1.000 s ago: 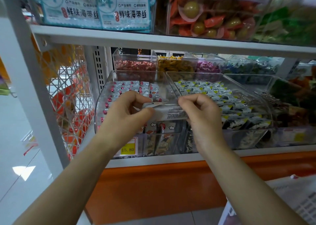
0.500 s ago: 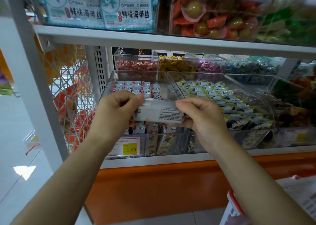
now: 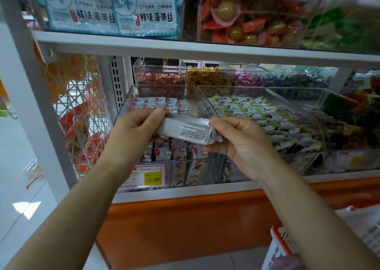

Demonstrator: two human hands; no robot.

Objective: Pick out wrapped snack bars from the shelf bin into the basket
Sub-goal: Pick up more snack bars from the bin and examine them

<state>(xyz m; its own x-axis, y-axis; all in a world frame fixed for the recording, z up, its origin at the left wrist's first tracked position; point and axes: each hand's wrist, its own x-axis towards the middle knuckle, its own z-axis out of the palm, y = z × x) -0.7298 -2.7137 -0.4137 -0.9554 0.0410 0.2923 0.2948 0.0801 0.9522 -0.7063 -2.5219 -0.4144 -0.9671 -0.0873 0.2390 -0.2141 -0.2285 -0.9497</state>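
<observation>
- In front of the bin (image 3: 126, 105), just above its open front, I see the bar (image 3: 189, 131) held level between both hands, its printed side towards me.
- The left hand (image 3: 133, 130) grips the bar's left end. The right hand (image 3: 238, 138) pinches the right end at the wrapper's crimp.
- The main risk, as I judge it, is that the right pinch sits on thin, slick wrap. If the left hand lets go first, the bar may swing down and slip free.
- A dropped bar would likely land back among the packets (image 3: 164, 103) or bounce off the shelf (image 3: 185, 189) to the floor. It would miss the basket (image 3: 275, 249), which sits low at the right, well apart.
- A hurried swing down could also clip the bin's clear front wall.
- The left hand covers the bar's left end, so I cannot tell how much of the bar it grips.
- The basket is cut off by the frame edge and crossed by the right forearm, so I cannot see what is inside it.
- The bar's print is too small to read, and the bins far to the right are blurred.
</observation>
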